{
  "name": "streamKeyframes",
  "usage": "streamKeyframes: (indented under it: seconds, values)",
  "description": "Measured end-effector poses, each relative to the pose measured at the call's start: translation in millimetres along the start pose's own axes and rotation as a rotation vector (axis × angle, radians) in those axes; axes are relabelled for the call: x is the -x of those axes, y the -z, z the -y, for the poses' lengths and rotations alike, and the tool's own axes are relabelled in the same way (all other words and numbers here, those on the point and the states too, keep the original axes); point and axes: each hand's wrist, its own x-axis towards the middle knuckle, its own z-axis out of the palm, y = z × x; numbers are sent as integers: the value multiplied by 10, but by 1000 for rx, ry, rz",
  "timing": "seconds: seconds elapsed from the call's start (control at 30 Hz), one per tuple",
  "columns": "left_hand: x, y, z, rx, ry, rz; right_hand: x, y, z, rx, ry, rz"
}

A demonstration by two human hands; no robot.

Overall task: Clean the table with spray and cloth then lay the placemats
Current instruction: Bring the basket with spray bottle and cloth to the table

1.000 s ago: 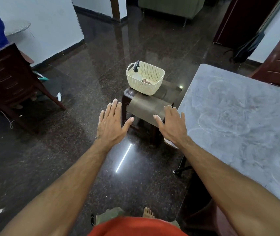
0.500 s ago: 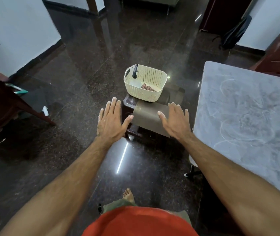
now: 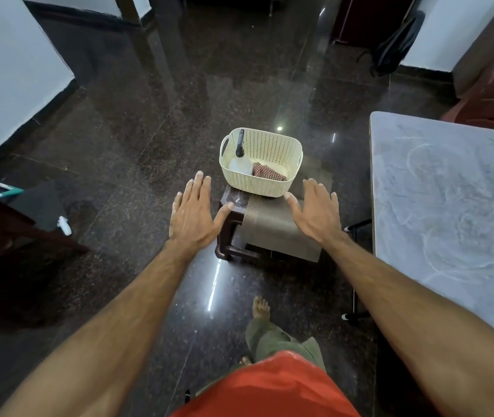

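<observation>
- Left hand and right hand spread wide, empty, palms down
- Between them, brown woven placemats drape a dark stool
- Cream perforated plastic basket holds spray bottle, checked cloth
- Grey marbled table at right

basket on stool, atop placemats draped over its near edge — spray bottle at left inside, cloth at right; table off to the right, chair behind it.
</observation>
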Motion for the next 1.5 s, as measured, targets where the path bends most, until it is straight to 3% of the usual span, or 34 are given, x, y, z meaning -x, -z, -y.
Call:
streamKeyframes:
  seconds: [0.23, 0.53, 0.8, 1.1, 1.27, 1.5]
  values:
    - [-888, -158, 179, 50, 49, 22, -910, -344, -57, -89, -80, -2]
    - [-2244, -581, 174, 119, 113, 147, -2097, -787, -275, -208, -289, 120]
    - [-3092, -1091, 366, 387, 388, 245, -2610, -1211, -492, -305, -532, 153]
    - [-3474, -1386, 446, 498, 582, 332, -2778, -1443, -780, -558, -835, 115]
    - [-3572, -1439, 483, 612, 673, 312, -2798, -1444, -793, -629, -846, 126]
    - [-3437, -1287, 419, 772, 727, 181, -2785, -1151, -695, -677, -819, 1]
